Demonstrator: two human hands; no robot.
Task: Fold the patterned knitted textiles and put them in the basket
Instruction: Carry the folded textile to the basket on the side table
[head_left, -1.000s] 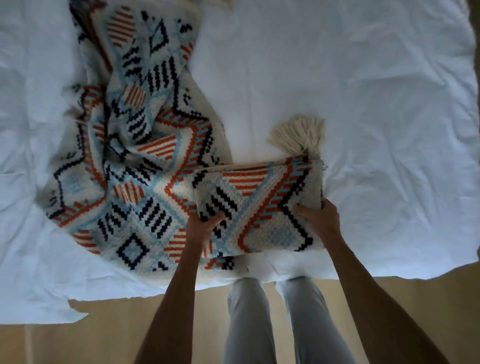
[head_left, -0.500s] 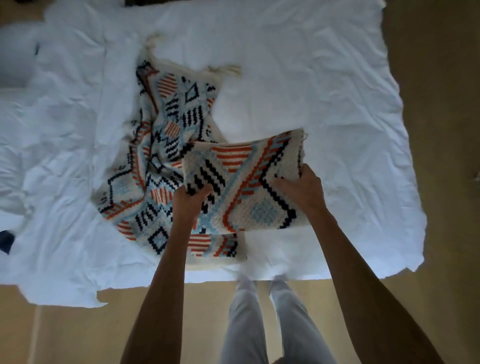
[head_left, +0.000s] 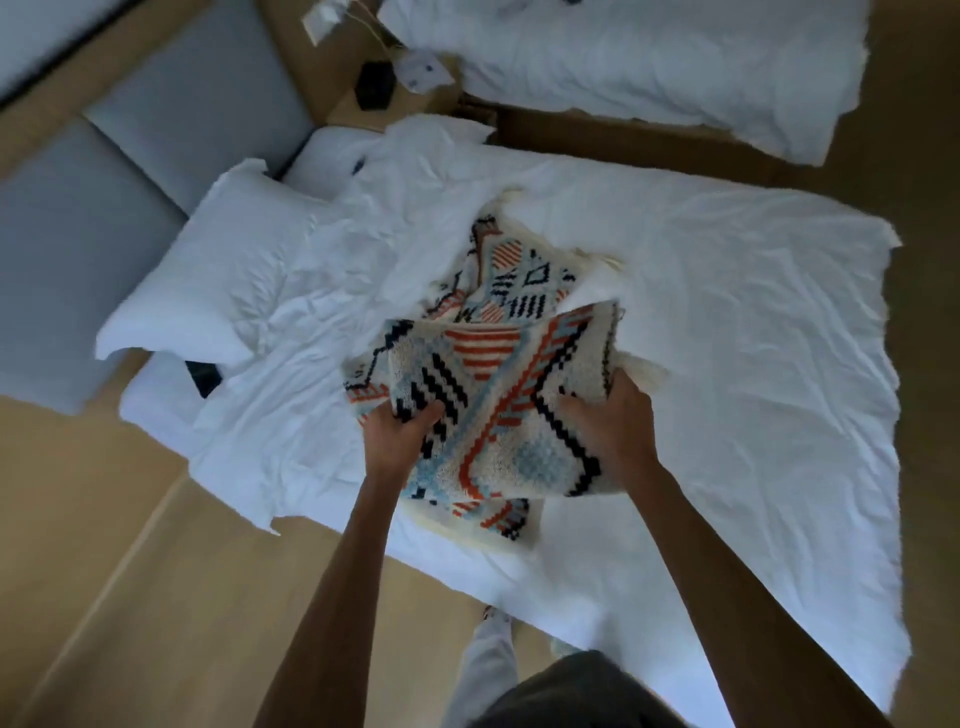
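gripping the folded blanket at its near-left edge, the left hand curls its fingers into the pile; the right hand clamps the right edge. it is held just above the bed, over a second, unfolded one. thick, soft, floppy knit: best held by both sides.

The folded knitted textile is cream, crossed by orange diagonal bands, black stepped zigzags and pale blue patches, with an orange-and-white striped triangle near its top edge. The second textile beneath repeats that palette (a black diamond outline shows). Bed sheet and pillow are white; the floor is tan.
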